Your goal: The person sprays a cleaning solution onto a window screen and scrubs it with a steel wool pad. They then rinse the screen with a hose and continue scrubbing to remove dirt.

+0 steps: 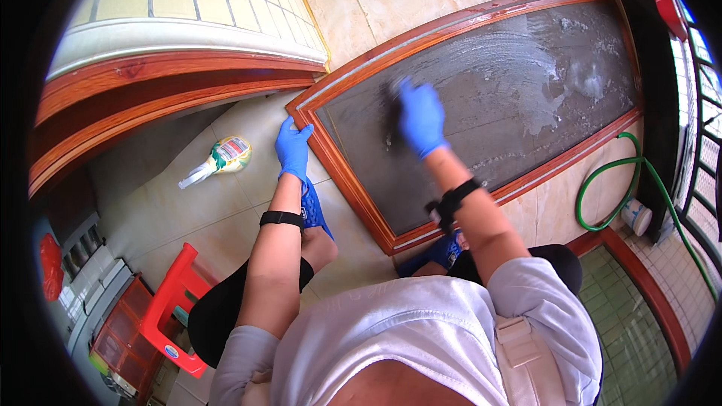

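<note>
A large panel with a reddish-brown wooden frame [342,169] and a grey, see-through-looking sheet [481,135] leans or lies at an angle before me. Whitish suds [526,56] streak the sheet, mostly on its far and right parts. My left hand [292,149], in a blue glove, grips the frame's near left corner, thumb over the face. My right hand [423,116], also blue-gloved and smeared by motion, presses a dark scrubbing brush [392,109] against the sheet's left part. The brush is blurred, so its exact shape cannot be made out.
A spray bottle [228,155] lies on the tiled floor at left, near a wooden door frame [173,79]. A red plastic stool [173,308] stands at lower left. To the right are a coiled green hose [594,188], a white tub [636,218] and another wood-framed panel [628,323].
</note>
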A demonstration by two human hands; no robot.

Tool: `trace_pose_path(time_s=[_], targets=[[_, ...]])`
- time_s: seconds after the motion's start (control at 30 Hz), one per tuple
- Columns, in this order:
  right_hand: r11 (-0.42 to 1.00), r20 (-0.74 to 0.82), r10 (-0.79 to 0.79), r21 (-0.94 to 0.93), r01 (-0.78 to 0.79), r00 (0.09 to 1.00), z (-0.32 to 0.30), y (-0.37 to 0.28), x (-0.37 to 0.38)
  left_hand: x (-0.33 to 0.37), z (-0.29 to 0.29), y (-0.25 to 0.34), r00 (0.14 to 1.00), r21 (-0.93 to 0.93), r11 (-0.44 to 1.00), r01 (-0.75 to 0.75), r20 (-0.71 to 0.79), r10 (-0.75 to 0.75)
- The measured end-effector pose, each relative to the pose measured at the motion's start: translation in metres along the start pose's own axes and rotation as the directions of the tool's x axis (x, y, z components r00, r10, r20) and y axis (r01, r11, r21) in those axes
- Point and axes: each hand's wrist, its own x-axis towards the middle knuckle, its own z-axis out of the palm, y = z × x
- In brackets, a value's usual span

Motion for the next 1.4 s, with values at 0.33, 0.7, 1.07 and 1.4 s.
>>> trace_pose_path(time_s=[0.33,0.7,1.07,1.4], targets=[[0.897,-0.251,0.427,-0.004,-0.443,0.868,-0.094,0.24,0.054,0.006,-0.001,0.002,0.998,0.03,0.998,-0.053,0.015,0.053],[0.954,0.234,-0.295,0.135,0.269,0.926,0.017,0.006,-0.079,-0.013,-0.008,0.063,0.99,0.745,0.654,-0.132,0.138,0.043],[0.659,-0.279,0.697,-0.113,-0.743,0.661,-0.049,0.217,-0.097,-0.003,0.099,0.179,0.572,0.491,0.361,-0.793,0.397,0.718],[0.896,-0.14,0.362,-0.22,-0.386,0.921,-0.067,0.221,-0.136,0.048,0.135,0.176,0.462,0.281,0.374,-0.884,0.645,0.609]])
